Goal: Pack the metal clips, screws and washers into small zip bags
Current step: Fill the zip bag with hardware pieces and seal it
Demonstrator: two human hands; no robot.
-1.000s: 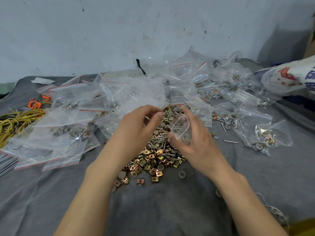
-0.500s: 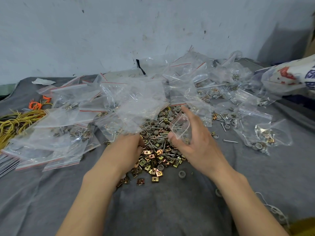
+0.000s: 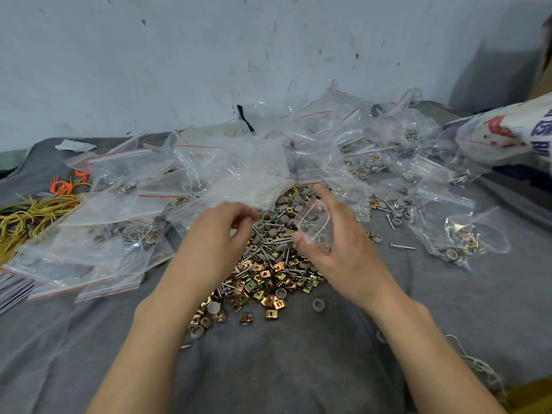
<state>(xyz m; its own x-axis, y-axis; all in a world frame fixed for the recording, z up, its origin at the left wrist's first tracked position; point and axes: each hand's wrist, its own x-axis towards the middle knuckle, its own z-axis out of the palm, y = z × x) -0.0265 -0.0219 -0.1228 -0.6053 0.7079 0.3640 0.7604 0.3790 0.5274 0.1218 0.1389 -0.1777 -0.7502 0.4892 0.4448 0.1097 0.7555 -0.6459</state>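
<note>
One heap of brass-coloured square metal clips, silver screws and grey round washers [image 3: 268,273] lies mid-scene on the grey cloth [image 3: 298,372]. Above it, the right hand [image 3: 343,258] grips one small clear zip bag [image 3: 312,222] in curled fingers; the left hand [image 3: 215,243] curls its fingers, whether holding anything I cannot tell.

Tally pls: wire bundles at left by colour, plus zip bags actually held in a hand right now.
yellow wire bundle: 1
orange wire bundle: 1
zip bag held in the right hand: 1
Total: 3
</note>
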